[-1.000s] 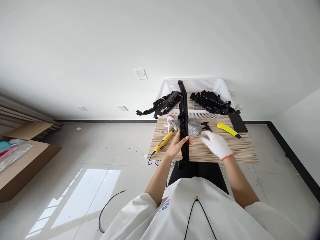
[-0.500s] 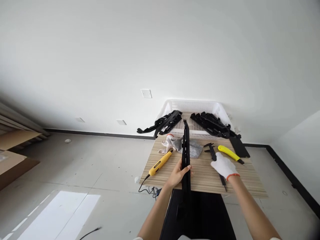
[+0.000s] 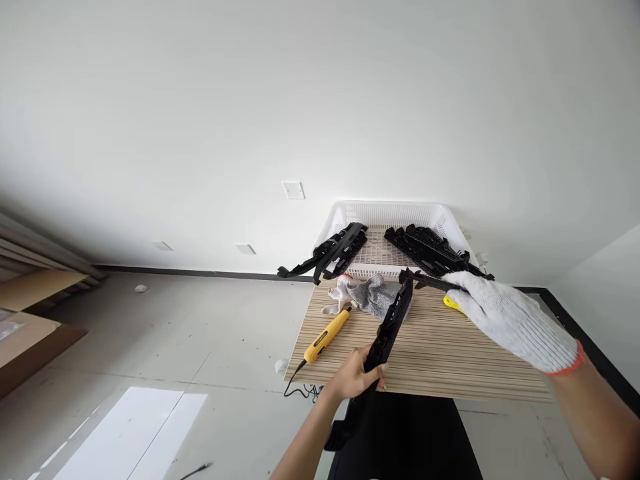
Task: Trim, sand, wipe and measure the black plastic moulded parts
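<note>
My bare left hand grips a long black plastic part around its lower middle. The part tilts, with its top end toward the right. In my right hand, which wears a white knit glove with an orange cuff, is a black caliper. The caliper's jaws are at the top end of the plastic part; whether they touch it I cannot tell. A yellow utility knife lies partly hidden behind the gloved hand.
A white plastic basket by the wall holds two piles of black plastic parts. On the wooden tabletop lie a yellow corded tool, a white glove and grey cloth. Cardboard boxes stand at the left.
My right hand has lifted the caliper off the table and brought it to the part's top end. The part has tilted from upright to leaning right, and my left hand is slightly lower.
</note>
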A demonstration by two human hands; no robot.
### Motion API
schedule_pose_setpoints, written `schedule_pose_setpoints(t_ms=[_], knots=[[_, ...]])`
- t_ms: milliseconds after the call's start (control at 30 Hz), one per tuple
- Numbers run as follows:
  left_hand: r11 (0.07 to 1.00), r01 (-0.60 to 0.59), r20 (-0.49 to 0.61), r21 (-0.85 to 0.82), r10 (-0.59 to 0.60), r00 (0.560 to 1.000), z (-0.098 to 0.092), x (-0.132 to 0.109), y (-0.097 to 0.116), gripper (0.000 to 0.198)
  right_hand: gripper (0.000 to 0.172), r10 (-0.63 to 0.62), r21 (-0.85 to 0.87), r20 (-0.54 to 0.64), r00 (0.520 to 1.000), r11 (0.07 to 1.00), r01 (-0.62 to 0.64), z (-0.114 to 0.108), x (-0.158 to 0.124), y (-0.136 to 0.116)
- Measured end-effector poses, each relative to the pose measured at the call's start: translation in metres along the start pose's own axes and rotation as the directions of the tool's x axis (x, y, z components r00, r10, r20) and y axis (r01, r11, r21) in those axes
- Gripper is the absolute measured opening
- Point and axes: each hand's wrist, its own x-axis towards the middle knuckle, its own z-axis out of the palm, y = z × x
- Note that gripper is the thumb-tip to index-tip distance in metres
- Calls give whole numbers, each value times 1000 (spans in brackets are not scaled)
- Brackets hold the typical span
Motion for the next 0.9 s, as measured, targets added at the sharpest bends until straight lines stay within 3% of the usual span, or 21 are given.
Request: schedule_pose_setpoints(t_ms=[167,400,533,700,900], knots=[[997,12,31,-80,-9,999,0,-2,-1,31,46,-144,-177,-69,987,976,130,0,22,3],[995,56,73,-87,-50,996,-4,-1,8,33,42,-127,-204,11,992,971,127,2,34,3],[991,69,99,-115,-57,993,-9,1,20,34,44,-112,-199,-12,994,974,107,1,39,2],[981,87,127,-173,-65,990,-11,4,33,37,43,31,-355,-106,994,933,-67,4,44,6],[981,79,149,-175,-53,987,-7,4,43,36,36,-10,-485,-45,999,875,-13,1,45,12]])
